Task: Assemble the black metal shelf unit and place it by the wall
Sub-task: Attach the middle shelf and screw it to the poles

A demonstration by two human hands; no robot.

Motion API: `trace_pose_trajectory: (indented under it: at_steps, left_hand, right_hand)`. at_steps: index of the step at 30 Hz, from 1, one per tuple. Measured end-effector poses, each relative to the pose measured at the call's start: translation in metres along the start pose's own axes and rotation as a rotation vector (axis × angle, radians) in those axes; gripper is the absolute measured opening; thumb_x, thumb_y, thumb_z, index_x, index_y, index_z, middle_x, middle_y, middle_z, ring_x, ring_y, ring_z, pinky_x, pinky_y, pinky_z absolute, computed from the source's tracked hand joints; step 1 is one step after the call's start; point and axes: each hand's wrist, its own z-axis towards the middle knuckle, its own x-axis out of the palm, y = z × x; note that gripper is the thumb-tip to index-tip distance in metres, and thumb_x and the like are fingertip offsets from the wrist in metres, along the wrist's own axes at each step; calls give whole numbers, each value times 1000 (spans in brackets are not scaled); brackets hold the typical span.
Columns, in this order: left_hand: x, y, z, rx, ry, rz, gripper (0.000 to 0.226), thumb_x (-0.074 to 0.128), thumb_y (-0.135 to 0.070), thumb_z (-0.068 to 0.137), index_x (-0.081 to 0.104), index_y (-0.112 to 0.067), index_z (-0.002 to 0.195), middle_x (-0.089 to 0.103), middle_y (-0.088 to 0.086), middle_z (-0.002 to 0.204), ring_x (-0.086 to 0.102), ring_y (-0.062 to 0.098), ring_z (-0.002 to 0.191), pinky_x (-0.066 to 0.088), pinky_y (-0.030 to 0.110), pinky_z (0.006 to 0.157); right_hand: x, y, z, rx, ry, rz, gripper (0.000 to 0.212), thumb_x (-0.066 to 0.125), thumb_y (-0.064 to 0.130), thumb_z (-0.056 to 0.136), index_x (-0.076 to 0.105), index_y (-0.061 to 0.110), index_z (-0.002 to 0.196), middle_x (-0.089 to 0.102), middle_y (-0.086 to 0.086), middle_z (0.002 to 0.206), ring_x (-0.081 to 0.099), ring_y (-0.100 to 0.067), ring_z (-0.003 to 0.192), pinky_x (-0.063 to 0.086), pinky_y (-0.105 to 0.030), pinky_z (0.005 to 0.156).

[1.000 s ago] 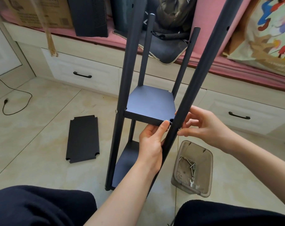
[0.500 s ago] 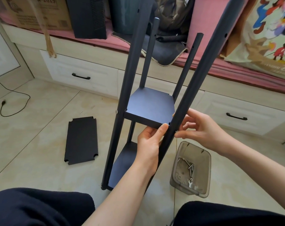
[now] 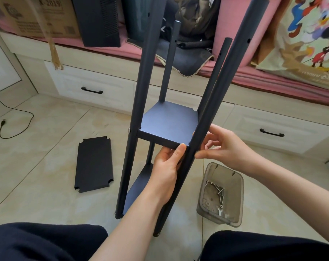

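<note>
The black metal shelf unit (image 3: pixel 141 91) stands on the tiled floor between my knees, several round posts rising past the camera. A middle shelf panel (image 3: pixel 167 125) sits between the posts, and a lower panel (image 3: pixel 139 183) lies near the floor. My left hand (image 3: pixel 167 166) grips the front edge of the middle panel beside the near right post (image 3: pixel 222 87), thumb on the panel's corner. My right hand (image 3: pixel 226 146) is at that post's right side, fingertips pinched at the post by the panel corner; what they hold is too small to tell. A loose black shelf panel (image 3: pixel 94 164) lies flat on the floor to the left.
A clear plastic tub (image 3: pixel 235 178) with screws and a small wrench sits on the floor at right. White drawers (image 3: pixel 92 87) and a pink-cushioned bench piled with boxes and bags run behind. A black cable (image 3: pixel 14 117) lies at left. My dark-trousered knees fill the bottom edge.
The view has drifted slightly and the frame leans a little more upright. Both hands stay at the same front right corner of the middle panel.
</note>
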Motion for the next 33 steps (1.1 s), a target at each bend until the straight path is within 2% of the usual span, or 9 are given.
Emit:
trace_pose_trajectory:
  at_steps: [3,7,11,14,17,21,25,30,33]
  left_hand:
    - [-5,-2,1,-13,44,-13,28,62,-39,92,70,-27,117,72,7,122,69,23,113,56,29,91]
    - [-12,-5,1,-11,59,-4,40,59,-38,95,61,-20,130,70,10,126,67,26,117,52,38,101]
    - [-14,-8,1,-3,40,-18,45,58,-37,95,58,-16,134,70,13,125,66,29,117,53,37,98]
    - [-13,-9,1,4,33,-44,45,59,-39,94,60,-17,132,71,10,123,68,27,114,56,33,89]
    - [-15,-10,2,10,21,-32,47,59,-42,93,59,-18,133,71,10,125,68,28,115,54,37,93]
    - [-16,-9,1,14,44,-45,43,58,-39,95,61,-17,132,71,12,123,68,28,113,57,30,87]
    - [-19,-10,4,13,62,-49,44,57,-37,98,58,-14,135,70,12,125,66,29,117,56,29,91]
    - [-16,-13,1,-11,27,-21,42,58,-37,97,60,-17,134,71,9,123,69,21,110,55,29,84]
    - [-18,-14,-2,-23,-23,-15,37,57,-34,100,62,-16,132,72,7,123,69,20,113,56,23,81]
  right_hand:
    - [2,0,2,0,3,-14,48,85,16,74,61,43,107,66,-8,82,59,-12,68,48,-15,69]
    - [9,-2,4,-1,0,-32,51,83,24,77,58,44,117,67,-5,85,61,-21,74,49,-16,69]
    - [16,0,7,-14,-1,-37,57,81,24,80,54,41,127,65,2,81,58,-11,69,49,-18,69]
    - [20,3,10,-28,-18,-37,59,80,20,81,53,42,128,64,-4,84,58,-22,70,56,-31,72]
    - [20,3,14,-15,1,-40,59,81,24,81,52,45,128,64,-10,87,59,-33,76,57,-41,76]
    - [17,0,14,-12,2,-46,50,83,26,78,58,48,114,61,-7,82,53,-19,68,53,-31,73]
    - [22,-3,14,34,-21,-73,37,81,34,78,60,46,106,51,4,87,46,-9,69,49,-24,68]
    - [21,-4,15,232,69,115,71,83,32,77,44,66,127,59,-13,114,68,-25,98,59,-40,85]
    - [22,-6,20,299,122,203,82,85,27,75,40,66,131,69,5,114,68,-5,102,61,-35,83]
